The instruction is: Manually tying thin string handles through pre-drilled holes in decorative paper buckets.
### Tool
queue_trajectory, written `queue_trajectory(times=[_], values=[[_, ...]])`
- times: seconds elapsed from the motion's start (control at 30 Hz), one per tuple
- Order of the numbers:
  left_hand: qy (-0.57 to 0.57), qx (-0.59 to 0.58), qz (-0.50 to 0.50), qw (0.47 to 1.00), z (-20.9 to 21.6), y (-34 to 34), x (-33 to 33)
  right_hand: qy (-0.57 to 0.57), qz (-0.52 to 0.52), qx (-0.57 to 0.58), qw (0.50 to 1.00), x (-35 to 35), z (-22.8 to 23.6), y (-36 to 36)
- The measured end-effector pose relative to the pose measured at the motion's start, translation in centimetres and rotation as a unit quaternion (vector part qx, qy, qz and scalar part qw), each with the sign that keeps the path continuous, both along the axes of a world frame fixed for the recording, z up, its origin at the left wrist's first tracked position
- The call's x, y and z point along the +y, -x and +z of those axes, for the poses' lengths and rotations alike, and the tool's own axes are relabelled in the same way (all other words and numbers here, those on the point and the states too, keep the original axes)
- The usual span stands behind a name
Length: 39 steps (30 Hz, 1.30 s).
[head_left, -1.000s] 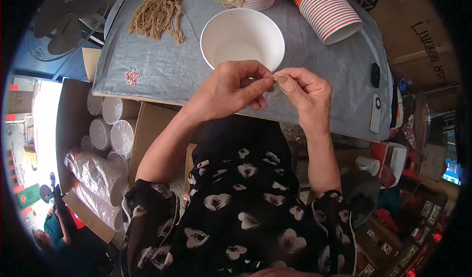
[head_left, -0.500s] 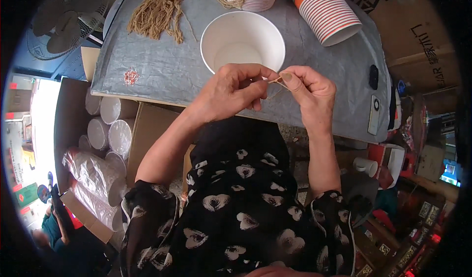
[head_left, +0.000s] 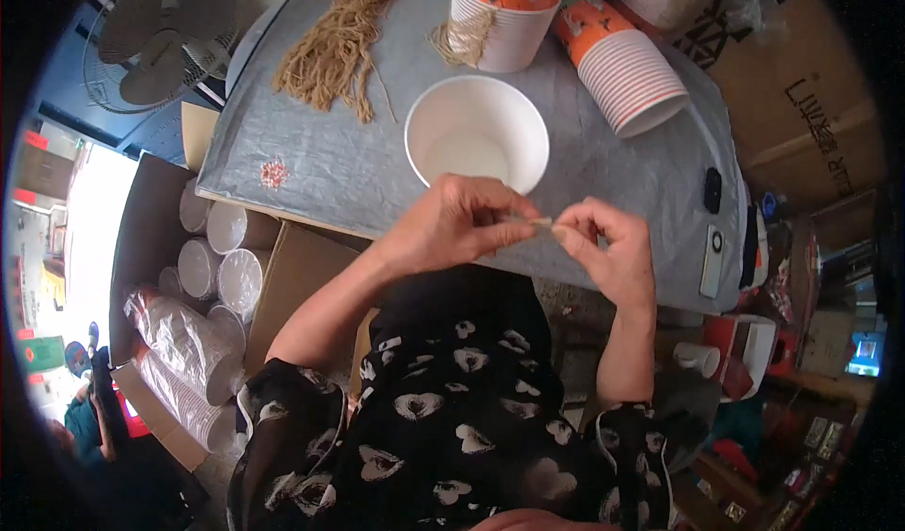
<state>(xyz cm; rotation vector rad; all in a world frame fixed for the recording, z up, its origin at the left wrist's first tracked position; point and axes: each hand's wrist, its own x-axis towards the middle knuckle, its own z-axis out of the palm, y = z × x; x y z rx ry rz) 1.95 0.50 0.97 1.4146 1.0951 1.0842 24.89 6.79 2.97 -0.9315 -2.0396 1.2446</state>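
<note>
I wear a black short-sleeved top (head_left: 443,418) printed all over with small pale heart shapes. The sleeves end above my elbows, toward seven and five o'clock, leaving both forearms bare. My left hand (head_left: 452,225) and right hand (head_left: 608,248) are bare too, with no gloves, rings or watch that I can make out.

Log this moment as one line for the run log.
left hand: pinching short tan twine piece | right hand: pinching its other end | white paper bowl: upright on grey table cover
</note>
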Motion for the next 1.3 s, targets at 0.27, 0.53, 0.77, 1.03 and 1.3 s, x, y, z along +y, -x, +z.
queue_trajectory(times=[0.27,0.53,0.77,1.03,1.3], values=[[-0.244,0.12,0.088,0.958,0.0,-1.1,0.1,0.019,-0.025,0.091,0.995,-0.7,0.6,-1.1],[-0.216,0.294,0.178,0.914,-1.7,-1.6,-1.6,0.116,-0.064,0.312,0.941,-0.9,0.0,-5.8],[-0.2,0.371,0.23,0.877,-2.0,-2.2,-0.9,0.133,-0.094,0.313,0.936,-1.0,-0.2,-5.7],[-0.163,0.386,0.284,0.862,-1.5,-2.5,2.2,0.126,-0.118,0.361,0.916,-0.7,-0.5,-6.3],[-0.221,0.302,0.318,0.871,-1.4,-3.5,3.4,0.155,-0.133,0.433,0.878,-0.1,-1.0,-6.6]])
